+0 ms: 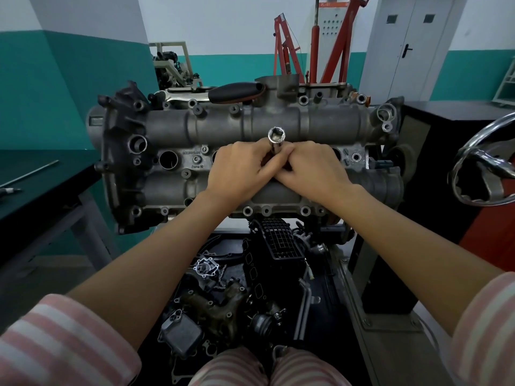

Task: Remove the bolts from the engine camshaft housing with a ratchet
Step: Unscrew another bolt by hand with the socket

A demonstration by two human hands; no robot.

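Observation:
The grey camshaft housing (172, 126) lies across the engine stand in front of me, with bolt holes along its edges. Over its middle, my left hand (239, 168) and my right hand (312, 168) meet, fingers curled around a chrome socket (276, 137) that stands upright with its open square drive end facing up. Its lower end is hidden between my fingers. The ratchet (234, 91), with a black and red handle, rests along the far edge of the housing, untouched. A bolt head (196, 159) shows left of my left hand.
A dark green workbench (41, 185) with a thin rod stands at left. Removed engine parts (223, 302) lie on the tray below the engine. A chrome handwheel (485, 168) sticks out at right. A red engine hoist (287, 51) stands behind.

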